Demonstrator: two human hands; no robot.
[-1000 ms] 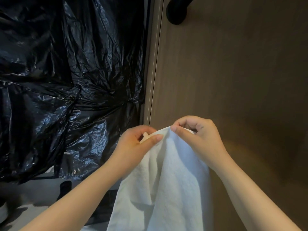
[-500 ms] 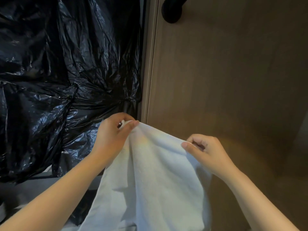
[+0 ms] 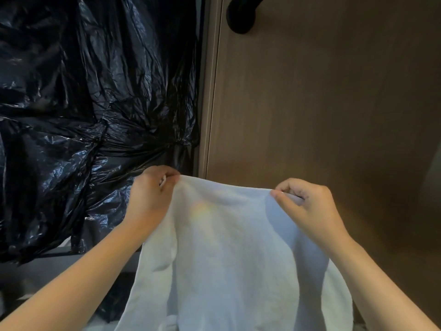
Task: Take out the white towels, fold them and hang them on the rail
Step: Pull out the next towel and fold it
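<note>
Brown wood-grain panel [image 3: 334, 103]: upright, fills the right half of the view, behind the towel and the right hand

Black plastic sheeting [image 3: 83, 91]: crumpled, glossy, covers the left half; gathered into a tight bunch near its right border, just above the left hand

White towel [image 3: 233, 259]: one piece, terry, held up in the air at lower centre, in front of the panel; top edge stretched between the two hands, highest at the left corner and sagging a little toward the right; cloth hangs from that edge in soft vertical folds and runs out of the bottom of the view; faint rainbow glare on it below the left corner

Left hand [image 3: 150, 197]: bare forearm enters from the lower left corner; fingers [image 3: 170, 174] curled, thumb and forefinger pinching the towel's upper left corner; a sliver of white shows inside the curl

Right hand [image 3: 307, 206]: bare forearm enters from the lower right corner; fingers curled under, thumb [image 3: 276, 193] on the near face of the cloth, top edge pinched between thumb and forefinger at the upper right corner; well apart from the left hand, the towel's edge spanning the gap

Pale frame strip [image 3: 210, 91]: vertical, between sheeting and panel, ending behind the towel's left corner

Grey ledge [image 3: 35, 271]: dim, below the sheeting at lower left

Black round mount [image 3: 241, 15]: on the panel at the top edge, a dark bar leaving it up and to the right, out of view
</note>
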